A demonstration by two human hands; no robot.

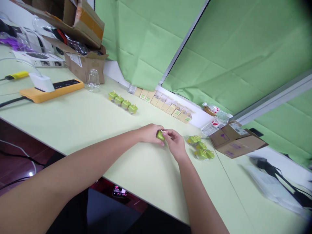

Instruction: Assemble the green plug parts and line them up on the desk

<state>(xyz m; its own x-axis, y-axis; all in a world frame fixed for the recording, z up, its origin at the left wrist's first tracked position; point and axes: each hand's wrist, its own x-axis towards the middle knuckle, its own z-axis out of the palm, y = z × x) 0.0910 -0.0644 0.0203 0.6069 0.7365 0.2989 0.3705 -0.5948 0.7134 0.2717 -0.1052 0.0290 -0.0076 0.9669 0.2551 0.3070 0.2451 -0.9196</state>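
Note:
Over the middle of the table, my left hand (152,132) is wrapped around a small green-topped container (160,135). The fingers of my right hand (175,140) pinch at its top, where a pale loop partly shows; the fingertips hide the rest. Similar clear containers with green lids and loops stand in a row (122,101) beyond my left hand. Another loose cluster of green-lidded containers (201,148) sits just right of my right hand.
Small kraft boxes (165,103) line the wall. At the left are an orange power strip (60,86), a clear plastic cup (93,79) and an open carton (83,65). Plastic bottles (215,120) and a cardboard box (235,139) stand at right. A phone (119,191) lies below the table edge.

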